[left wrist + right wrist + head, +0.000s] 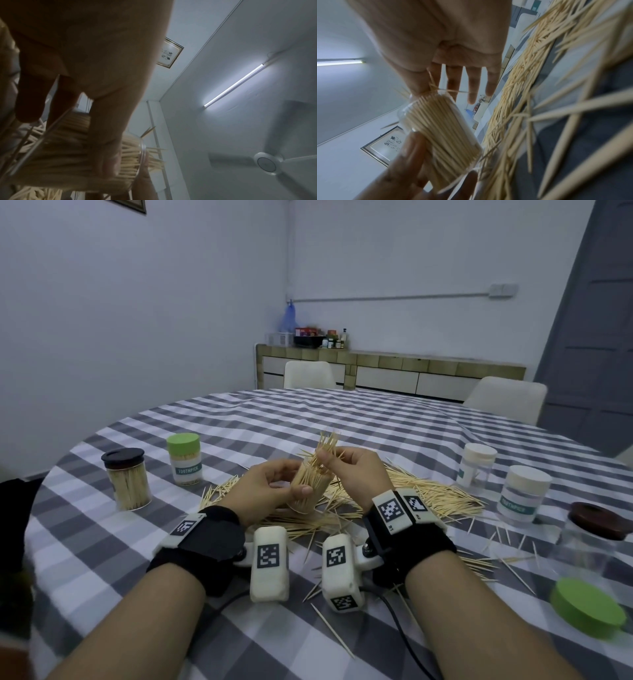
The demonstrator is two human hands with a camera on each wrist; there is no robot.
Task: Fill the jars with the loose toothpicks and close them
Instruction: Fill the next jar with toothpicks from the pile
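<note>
Nearest the head camera: two forearms with wrist units, over a checked tablecloth [239, 642].

Far left: a dark-lidded jar [127, 479], full and capped. Beside it, a green-lidded jar [185, 459], also capped.

Centre: left hand [265, 491] wrapped around an open clear jar [310, 486], held tilted above the table, packed with toothpicks. Thumb across the front, fingers behind (confirmed in the left wrist view).

Right hand [352, 474] pinches a small bunch of toothpicks [327, 445] at the jar's mouth, thumb against forefinger; other fingers extended.

Below and right of the hands: the loose pile [428, 494] on the cloth, with strays scattered toward the near edge.

Right: two white-lidded jars [476, 469] [524, 494], apparently near empty; a brown-lidded jar [596, 529]; a loose green lid [587, 607].

Risks, as judged: the jar looks nearly full, so forcing the bunch may splay or snap sticks or spill them. Tips projecting past the rim would stop the lid from seating. The tilt could let contents slide out.
</note>
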